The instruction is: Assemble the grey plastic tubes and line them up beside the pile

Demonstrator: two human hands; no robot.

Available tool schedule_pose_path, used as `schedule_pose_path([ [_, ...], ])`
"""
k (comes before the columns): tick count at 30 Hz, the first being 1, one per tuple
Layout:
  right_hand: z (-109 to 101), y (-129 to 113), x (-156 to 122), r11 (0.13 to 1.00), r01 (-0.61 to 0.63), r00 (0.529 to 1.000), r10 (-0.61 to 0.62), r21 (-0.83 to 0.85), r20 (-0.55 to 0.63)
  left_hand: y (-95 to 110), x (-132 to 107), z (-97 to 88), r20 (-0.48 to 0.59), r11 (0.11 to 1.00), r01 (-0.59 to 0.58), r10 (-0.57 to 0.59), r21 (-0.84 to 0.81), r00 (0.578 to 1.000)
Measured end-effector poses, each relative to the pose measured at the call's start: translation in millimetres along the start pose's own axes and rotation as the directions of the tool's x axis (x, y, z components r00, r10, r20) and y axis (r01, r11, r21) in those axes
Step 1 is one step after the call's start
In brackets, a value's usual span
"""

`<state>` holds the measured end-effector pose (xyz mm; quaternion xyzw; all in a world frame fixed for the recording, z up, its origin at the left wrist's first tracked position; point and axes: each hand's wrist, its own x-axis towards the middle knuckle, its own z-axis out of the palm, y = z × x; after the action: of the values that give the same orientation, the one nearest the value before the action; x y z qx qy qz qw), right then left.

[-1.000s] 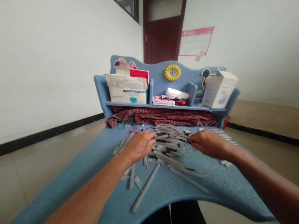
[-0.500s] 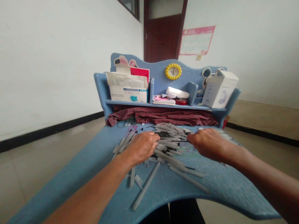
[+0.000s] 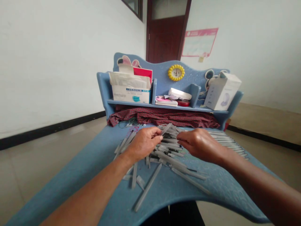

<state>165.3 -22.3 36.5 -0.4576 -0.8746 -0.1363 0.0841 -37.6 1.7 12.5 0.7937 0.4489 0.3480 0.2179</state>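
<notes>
A heap of frosted, translucent pen barrels (image 3: pixel 172 158), some with dark parts showing, covers the middle of the blue desk (image 3: pixel 183 188). Over the heap's left side, my left hand (image 3: pixel 145 142) is closed, thumb and fingers pinching one pen barrel (image 3: pixel 166 129) that tilts up to the right. My right hand (image 3: pixel 196 144) sits at the heap's right edge, with its fingers pressed together; whatever they grip is hidden or too small to name. Several loose barrels lie closer to me, among them a long one (image 3: pixel 148 188).
Behind the heap lies a red checked cloth (image 3: pixel 174 118) under a blue shelf (image 3: pixel 141 103). A mask box (image 3: pixel 130 94), a white carton (image 3: pixel 222 92) and a yellow flower clock (image 3: pixel 176 72) are there. A row of pens (image 3: pixel 229 144) runs along the desk's right side.
My right hand has moved left toward my left hand. My left hand has turned and risen slightly, with a pen barrel now showing in its fingers. The view has shifted slightly.
</notes>
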Motion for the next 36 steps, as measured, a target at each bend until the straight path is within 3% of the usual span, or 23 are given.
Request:
schedule_pose_path([
  [4, 26, 1, 12, 0.998, 0.030, 0.987, -0.040, 0.060, 0.157, 4, -1, 1.4, 0.002, 0.996, 0.033, -0.033, -0.088, 0.999],
  [13, 55, -8, 34, 0.996, 0.054, 0.962, -0.070, 0.069, 0.264, -3, 0, 4.1, 0.040, 1.000, -0.018, 0.017, 0.002, 0.999],
  [17, 59, -7, 36, 0.993, 0.028, 0.966, -0.056, 0.116, 0.251, -5, 0, 4.9, 0.044, 0.998, -0.026, 0.024, 0.048, 0.999],
  [20, 60, -1, 34, 0.969, -0.017, 0.986, -0.024, 0.248, 0.163, -6, 0, 4.5, 0.031, 0.995, -0.029, 0.026, 0.096, 0.999],
  [22, 59, 7, 32, 0.890, -0.071, 0.992, 0.016, 0.451, 0.123, -6, 0, 3.9, 0.026, 0.990, -0.044, 0.041, 0.133, 0.999],
  [23, 59, 12, 31, 0.811, -0.107, 0.991, 0.042, 0.576, 0.124, -7, -1, 3.5, 0.026, 0.987, -0.053, 0.049, 0.151, 0.998],
  [27, 56, 28, 27, 0.345, -0.164, 0.982, 0.145, 0.924, 0.120, -7, -1, 2.5, 0.038, 0.973, -0.069, 0.062, 0.222, 0.997],
  [29, 55, 32, 25, 0.204, -0.094, 0.979, 0.195, 0.974, 0.053, -7, -1, 2.6, 0.052, 0.964, -0.082, 0.071, 0.254, 0.996],
  [32, 53, 33, 21, 0.122, -0.001, 0.971, 0.236, 0.993, -0.028, -8, 0, 3.8, 0.083, 0.952, -0.106, 0.085, 0.289, 0.993],
  [36, 50, 31, 16, 0.104, 0.028, 0.966, 0.253, 0.994, -0.054, -10, 0, 6.8, 0.117, 0.940, -0.123, 0.089, 0.319, 0.989],
])
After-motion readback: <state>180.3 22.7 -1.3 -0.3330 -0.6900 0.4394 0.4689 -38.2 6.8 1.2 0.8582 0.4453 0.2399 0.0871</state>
